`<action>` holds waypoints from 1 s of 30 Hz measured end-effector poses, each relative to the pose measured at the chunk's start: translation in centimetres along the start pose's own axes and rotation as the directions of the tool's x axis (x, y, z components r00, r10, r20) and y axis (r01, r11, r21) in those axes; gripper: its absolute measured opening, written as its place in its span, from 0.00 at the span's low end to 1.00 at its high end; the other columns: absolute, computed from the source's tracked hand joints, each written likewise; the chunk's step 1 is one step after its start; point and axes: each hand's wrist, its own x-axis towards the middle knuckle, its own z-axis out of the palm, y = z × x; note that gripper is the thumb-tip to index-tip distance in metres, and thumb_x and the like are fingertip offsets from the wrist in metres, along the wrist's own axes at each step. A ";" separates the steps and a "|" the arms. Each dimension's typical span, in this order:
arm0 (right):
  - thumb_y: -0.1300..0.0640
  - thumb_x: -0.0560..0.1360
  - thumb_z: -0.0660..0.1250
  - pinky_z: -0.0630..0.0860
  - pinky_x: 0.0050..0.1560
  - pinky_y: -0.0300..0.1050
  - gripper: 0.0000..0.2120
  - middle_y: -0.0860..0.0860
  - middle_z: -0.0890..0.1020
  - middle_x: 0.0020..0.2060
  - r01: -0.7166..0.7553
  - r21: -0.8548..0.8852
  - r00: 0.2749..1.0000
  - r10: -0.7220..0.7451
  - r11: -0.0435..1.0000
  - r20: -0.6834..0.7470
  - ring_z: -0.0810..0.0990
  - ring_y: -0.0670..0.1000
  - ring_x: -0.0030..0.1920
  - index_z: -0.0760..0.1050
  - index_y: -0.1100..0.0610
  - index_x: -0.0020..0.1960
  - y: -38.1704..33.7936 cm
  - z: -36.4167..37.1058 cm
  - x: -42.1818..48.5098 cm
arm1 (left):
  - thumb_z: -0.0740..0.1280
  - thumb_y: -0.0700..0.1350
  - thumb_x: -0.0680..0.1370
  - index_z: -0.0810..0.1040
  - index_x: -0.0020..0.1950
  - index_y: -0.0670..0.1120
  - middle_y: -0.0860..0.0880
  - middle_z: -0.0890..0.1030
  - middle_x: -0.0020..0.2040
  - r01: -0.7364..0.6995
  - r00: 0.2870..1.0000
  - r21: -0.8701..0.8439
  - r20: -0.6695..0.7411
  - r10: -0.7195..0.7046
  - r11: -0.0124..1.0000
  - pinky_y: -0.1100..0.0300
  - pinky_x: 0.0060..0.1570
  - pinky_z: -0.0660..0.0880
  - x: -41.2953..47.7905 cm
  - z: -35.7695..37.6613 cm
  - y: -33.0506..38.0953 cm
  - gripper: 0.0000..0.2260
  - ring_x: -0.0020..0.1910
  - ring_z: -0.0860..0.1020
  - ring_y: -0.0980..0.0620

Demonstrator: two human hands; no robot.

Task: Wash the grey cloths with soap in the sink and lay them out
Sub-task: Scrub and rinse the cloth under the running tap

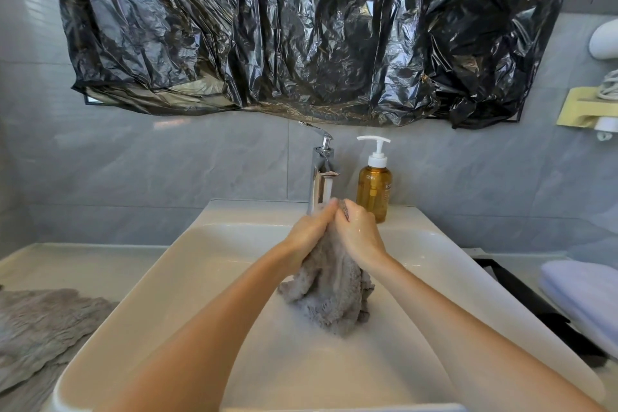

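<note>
grey cloth on the table (40,328), at 8 o'clock from the sink: lies spread and rumpled on the white table (83,264), one edge touching the sink's outer wall. judged to be either waiting its turn or already laid out; the view cannot settle which.

sink (207,244), centre: white, rectangular, bare apart from the cloth in hand. no standing water can be made out.

left hand (309,232), at 12 o'clock of the basin: grip pressed together around the upper bunch of the held grey cloth (329,294), knuckles set against the other hand. the cloth hangs from both grips as a gathered mass, its lower folds resting on or just above the basin floor. it is held high so the top sits directly under the spout.

tap (321,174), behind the hands at 12 o'clock: lever raised, a stream falling onto the bunched top. this placement explains the raised hold, the water soaking through while run-off stays in the basin.

right hand (359,234): grip likewise pressed together on the same bunch, opposing the left, a posture judged to suit rubbing or wringing fabric against itself. step judged: wetting or rinsing; no lather can be seen.

soap bottle (374,189), at 1 o'clock on the rim beside the tap: upright, pump facing forward, within easy reach of the right hand.

folded pale towel (582,298), at 3 o'clock on the table: well apart, clear of splashing.
</note>
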 end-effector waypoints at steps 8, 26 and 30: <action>0.42 0.82 0.53 0.72 0.45 0.36 0.20 0.48 0.82 0.49 -0.182 0.248 0.967 0.128 0.951 0.222 0.80 0.46 0.51 0.79 0.52 0.57 -0.6 -0.2 0.5 | 0.61 0.57 0.80 0.81 0.42 0.51 0.49 0.83 0.47 -0.059 0.964 -0.024 -0.261 0.051 0.998 0.56 0.53 0.75 0.1 -0.2 0.2 0.15 0.47 0.80 0.52; 0.53 0.81 0.61 0.75 0.54 0.41 0.12 0.49 0.80 0.53 -0.162 0.448 0.981 0.097 0.879 0.165 0.79 0.47 0.54 0.69 0.53 0.63 -0.9 -0.9 0.8 | 0.57 0.48 0.83 0.77 0.43 0.41 0.41 0.80 0.46 0.008 0.933 -0.048 -0.358 -0.024 0.999 0.57 0.51 0.77 1.0 -2.1 0.3 0.15 0.46 0.80 0.45; 0.50 0.82 0.56 0.75 0.56 0.44 0.12 0.48 0.80 0.55 -0.041 0.239 0.990 0.007 0.970 0.142 0.78 0.47 0.55 0.68 0.51 0.64 -0.8 1.1 -0.1 | 0.55 0.48 0.83 0.79 0.54 0.43 0.44 0.82 0.48 0.033 0.969 -0.085 -0.241 -0.053 0.996 0.59 0.44 0.77 0.3 -0.5 0.4 0.15 0.46 0.80 0.49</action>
